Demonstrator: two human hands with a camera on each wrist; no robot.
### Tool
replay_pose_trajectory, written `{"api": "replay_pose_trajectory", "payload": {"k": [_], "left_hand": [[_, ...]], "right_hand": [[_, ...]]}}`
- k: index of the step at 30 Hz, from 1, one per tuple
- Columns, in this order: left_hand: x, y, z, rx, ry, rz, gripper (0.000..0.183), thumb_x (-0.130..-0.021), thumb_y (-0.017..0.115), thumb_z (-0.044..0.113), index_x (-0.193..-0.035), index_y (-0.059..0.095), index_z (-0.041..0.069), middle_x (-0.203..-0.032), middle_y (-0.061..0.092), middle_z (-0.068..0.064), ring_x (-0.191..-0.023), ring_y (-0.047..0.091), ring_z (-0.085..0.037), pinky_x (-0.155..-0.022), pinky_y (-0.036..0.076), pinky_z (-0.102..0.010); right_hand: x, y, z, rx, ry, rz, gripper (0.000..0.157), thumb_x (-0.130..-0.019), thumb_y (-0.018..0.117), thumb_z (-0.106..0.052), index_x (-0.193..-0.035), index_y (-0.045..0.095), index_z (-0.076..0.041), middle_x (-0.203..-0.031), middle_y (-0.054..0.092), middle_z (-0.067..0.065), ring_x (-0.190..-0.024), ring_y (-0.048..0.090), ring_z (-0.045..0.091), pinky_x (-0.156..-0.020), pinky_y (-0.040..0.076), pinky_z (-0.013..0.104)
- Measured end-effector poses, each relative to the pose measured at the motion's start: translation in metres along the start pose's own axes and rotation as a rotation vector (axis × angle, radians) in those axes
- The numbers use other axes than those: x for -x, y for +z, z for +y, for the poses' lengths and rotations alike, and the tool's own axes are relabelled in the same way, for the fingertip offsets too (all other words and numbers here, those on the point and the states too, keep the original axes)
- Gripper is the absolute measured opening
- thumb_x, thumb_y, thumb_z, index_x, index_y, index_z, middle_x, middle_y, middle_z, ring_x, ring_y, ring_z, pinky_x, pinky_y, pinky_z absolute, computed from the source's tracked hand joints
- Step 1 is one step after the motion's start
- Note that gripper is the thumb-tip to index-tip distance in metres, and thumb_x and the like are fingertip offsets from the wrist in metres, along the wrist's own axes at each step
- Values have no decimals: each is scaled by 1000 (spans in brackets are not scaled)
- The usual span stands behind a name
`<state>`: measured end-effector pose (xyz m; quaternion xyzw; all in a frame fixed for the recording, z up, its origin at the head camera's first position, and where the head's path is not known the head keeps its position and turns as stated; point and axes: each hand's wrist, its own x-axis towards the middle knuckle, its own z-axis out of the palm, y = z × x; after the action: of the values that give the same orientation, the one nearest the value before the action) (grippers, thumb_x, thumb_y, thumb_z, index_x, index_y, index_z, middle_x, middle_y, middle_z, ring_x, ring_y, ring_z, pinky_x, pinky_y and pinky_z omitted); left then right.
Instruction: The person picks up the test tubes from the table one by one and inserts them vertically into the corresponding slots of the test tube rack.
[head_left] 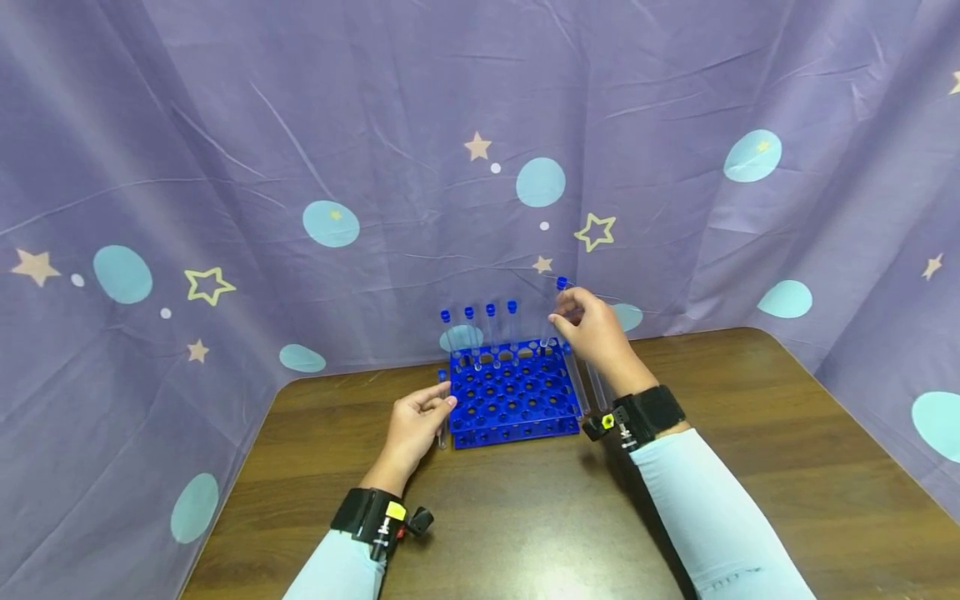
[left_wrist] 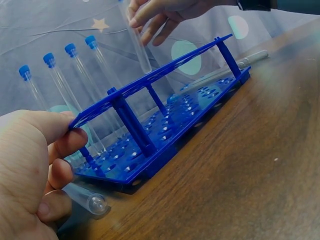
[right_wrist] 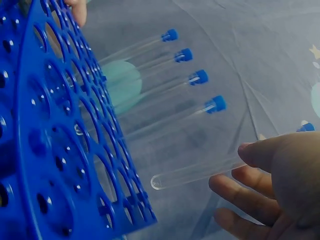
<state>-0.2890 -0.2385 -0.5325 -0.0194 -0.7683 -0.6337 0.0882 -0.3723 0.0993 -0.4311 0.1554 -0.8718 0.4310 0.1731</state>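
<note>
Above the right rear part of a blue rack [left_wrist: 134, 122], a clear test tube [right_wrist: 195, 174] with a blue cap hangs from the right hand [head_left: 592, 329], its rounded lower end just over the top plate; whether it touches the plate cannot be told. The right grip is closed to a narrow pinch on the upper part of that tube, thumb against fingers, with the cap sticking out above. The left hand [head_left: 412, 425] has its grip clamped on the left edge of the rack, thumb on top and a finger beneath. The rack stands upright on the wooden desk [head_left: 495, 517], and four capped tubes [head_left: 492, 333] stand in its back row, toward the left, side by side and apart from the held one. A loose tube [left_wrist: 87, 199] lies on the desk just beside the rack's left end, partly hidden by the left hand. Two lying tubes [head_left: 577, 383] rest close to the right end, partly covered by the right hand and its black wrist strap [head_left: 652, 415]. A purple curtain [head_left: 375, 125] with stars and pale blue spots hangs close behind the rack, along the desk's far edge.
</note>
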Motion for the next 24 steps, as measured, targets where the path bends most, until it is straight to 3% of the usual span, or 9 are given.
{"api": "replay_pose_trajectory", "payload": {"k": [12,24], "left_hand": [[-1,0,-1,-3,10,-11,39,-104,83,12,-140,78,-1,-80,74,3,-58,55,-9,-57,49,-22],[0,-1,-1,5,11,-2,37,-104,82,9,-140,79,-1,-80,74,2,-57,54,-7,-56,49,-20]], "right_hand": [[-16,20,-10,72,-32,-67,33,-109,79,-18,-137,70,-4,-116,80,13,-106,82,33,-89,68,50],[-20,32,-4,138,-25,-97,30,-107,81,-18,-131,72,-4,-114,83,13,-99,80,31,-85,65,47]]}}
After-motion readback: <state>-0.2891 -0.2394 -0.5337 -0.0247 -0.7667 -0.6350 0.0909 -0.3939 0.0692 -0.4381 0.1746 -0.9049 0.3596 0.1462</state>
